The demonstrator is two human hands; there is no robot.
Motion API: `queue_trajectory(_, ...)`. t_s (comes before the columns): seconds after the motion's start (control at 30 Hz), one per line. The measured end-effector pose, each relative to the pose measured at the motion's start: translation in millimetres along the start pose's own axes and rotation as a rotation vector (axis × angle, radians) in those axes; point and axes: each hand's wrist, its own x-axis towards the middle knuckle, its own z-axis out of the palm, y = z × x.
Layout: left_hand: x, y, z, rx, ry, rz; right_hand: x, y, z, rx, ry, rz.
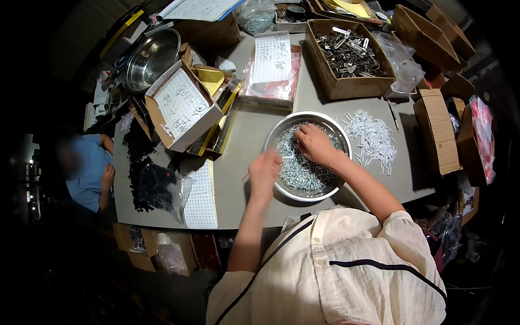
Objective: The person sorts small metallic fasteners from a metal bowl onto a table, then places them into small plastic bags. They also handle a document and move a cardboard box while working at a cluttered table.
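Lying in a round steel bowl (306,115) before us, small silvery metal pieces (300,177) are forming a loose heap. We are dipping our right hand (314,143) into them, fingers curling downward, though we cannot tell whether they are pinching anything. We are holding our left hand (264,172), blurred, by the bowl's left rim, its grip unclear. Beside the bowl, small white pieces (374,142) are lying piled; beyond, a carton (360,86) is holding metal parts (346,54).
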Motion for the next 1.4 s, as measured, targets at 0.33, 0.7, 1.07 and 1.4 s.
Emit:
queue_trajectory(0.33, 16, 31, 28, 1.469, -0.080, 0.649, -16, 9, -29, 0.610, 0.097, 0.313)
queue_trajectory(0.7, 57, -3, 27, 1.963, -0.215, 0.910, -45, -8, -7, 0.049, -0.062, -0.091)
queue_trajectory(1.07, 55, -4, 24, 1.848, -0.271, 0.982, -52, -5, -14, 0.093, -0.024, -0.053)
queue_trajectory(1.4, 49, 10, 25, 1.808, -0.280, 0.709, -47, -1, -4, -0.033, -0.076, -0.158)
